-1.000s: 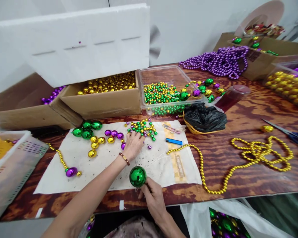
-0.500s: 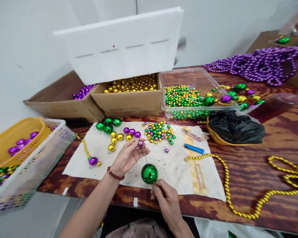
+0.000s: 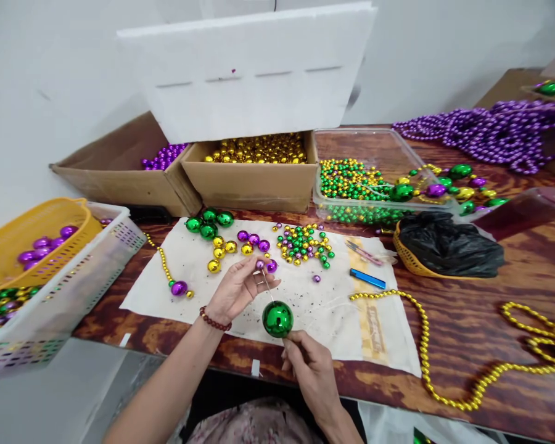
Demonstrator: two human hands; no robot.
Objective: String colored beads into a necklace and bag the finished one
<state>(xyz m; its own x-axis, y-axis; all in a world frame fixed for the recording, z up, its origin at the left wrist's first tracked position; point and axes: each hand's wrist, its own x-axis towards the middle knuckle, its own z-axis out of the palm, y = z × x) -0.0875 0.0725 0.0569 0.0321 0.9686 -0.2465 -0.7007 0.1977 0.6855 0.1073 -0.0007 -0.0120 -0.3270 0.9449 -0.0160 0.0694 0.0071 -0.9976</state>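
My left hand (image 3: 237,288) pinched a purple bead (image 3: 259,265). My right hand (image 3: 311,365) held the green ball (image 3: 277,319) underneath (the exact grip was hidden).

A bracelet (image 3: 213,321) of round dark-red beads circles the left wrist (image 3: 222,307); at six o'clock, a pinkish-grey patterned garment (image 3: 256,424)

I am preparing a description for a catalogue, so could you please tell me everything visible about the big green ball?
The big green ball is round and smooth, with a mirror-like metallic gloss and bright reflections; it could be coated plastic. A thin needle-like wire rises from its top, leaning toward the left hand, which does not touch the ball. The right hand holds it from below, at its lower right. It appears in front of the white cloth; its underside is partly hidden.
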